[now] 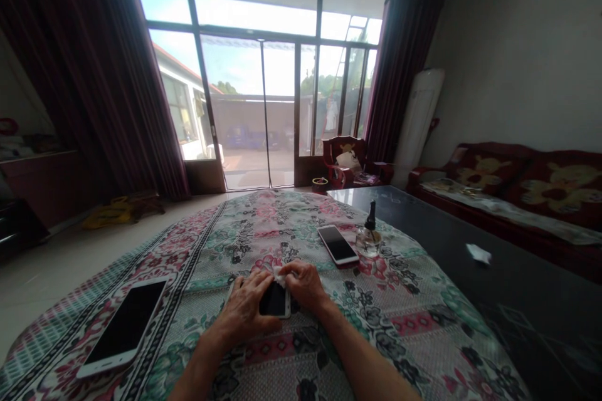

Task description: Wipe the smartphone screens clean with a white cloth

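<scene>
Phone (274, 302) on floral tablecloth (399, 307), glass doors (239, 131)

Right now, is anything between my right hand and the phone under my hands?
Just a white tissue, pinched in your right hand over the phone. Your left hand covers the phone's left part; nothing else visible intervenes.

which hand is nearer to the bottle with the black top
Right. The right hand is left of the bottle, closer to the camera; the left hand is farther left, on a phone.
</scene>
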Available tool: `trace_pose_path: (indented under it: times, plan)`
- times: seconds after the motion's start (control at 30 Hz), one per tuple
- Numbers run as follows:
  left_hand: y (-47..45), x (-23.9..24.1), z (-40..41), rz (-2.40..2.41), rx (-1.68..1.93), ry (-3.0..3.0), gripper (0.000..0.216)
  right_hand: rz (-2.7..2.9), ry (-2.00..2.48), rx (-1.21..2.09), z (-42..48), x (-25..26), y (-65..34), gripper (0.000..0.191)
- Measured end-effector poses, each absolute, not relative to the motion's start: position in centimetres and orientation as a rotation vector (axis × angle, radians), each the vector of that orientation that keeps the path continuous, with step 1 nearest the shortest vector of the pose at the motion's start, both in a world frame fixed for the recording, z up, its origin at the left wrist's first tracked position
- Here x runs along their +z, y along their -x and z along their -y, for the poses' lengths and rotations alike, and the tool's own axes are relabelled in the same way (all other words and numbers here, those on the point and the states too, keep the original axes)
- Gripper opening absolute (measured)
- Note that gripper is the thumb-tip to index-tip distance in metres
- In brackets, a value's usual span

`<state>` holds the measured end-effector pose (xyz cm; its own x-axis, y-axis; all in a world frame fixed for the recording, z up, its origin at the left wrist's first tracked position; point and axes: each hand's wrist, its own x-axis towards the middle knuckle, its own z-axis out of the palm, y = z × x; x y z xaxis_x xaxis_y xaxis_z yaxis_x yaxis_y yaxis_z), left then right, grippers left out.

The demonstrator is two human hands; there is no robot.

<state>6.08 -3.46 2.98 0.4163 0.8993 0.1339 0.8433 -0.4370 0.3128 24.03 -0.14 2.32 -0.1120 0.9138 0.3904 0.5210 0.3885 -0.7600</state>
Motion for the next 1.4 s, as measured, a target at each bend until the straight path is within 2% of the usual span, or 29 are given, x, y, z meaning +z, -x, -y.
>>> trace_pose_path:
  times: [0.17, 0.43, 0.7, 0.83, 1.0, 1.4]
  plan:
    - [-6.6, 2.8, 3.6, -1.525, 0.448, -2.515, 0.074, 1.809, 1.245, 0.538, 0.1, 2.0, -24.1, 0.027]
    - [-6.2, 3.2, 3.5, -1.481, 0.571, -2.497, 0.075, 1.926, 1.145, 0.468, 0.8, 1.9, -24.4, 0.010]
    - [-3.6, 3.9, 2.8, -1.502, 0.865, -2.163, 0.070, 1.654, 1.062, 0.686, 0.2, 2.0, -25.3, 0.017]
    - [-3.0, 5.0, 3.0, -1.417, 0.928, -1.973, 0.066, 1.610, 1.039, 0.730, 0.0, 1.8, -25.2, 0.029]
    - [-2.9, 5.6, 3.2, -1.334, 0.933, -1.901, 0.062, 1.634, 0.992, 0.668, -0.1, 2.2, -25.0, 0.020]
    - [-1.8, 4.4, 2.2, -1.153, 1.006, -1.792, 0.061, 1.606, 0.834, 0.629, 2.3, 6.0, -23.3, 0.013]
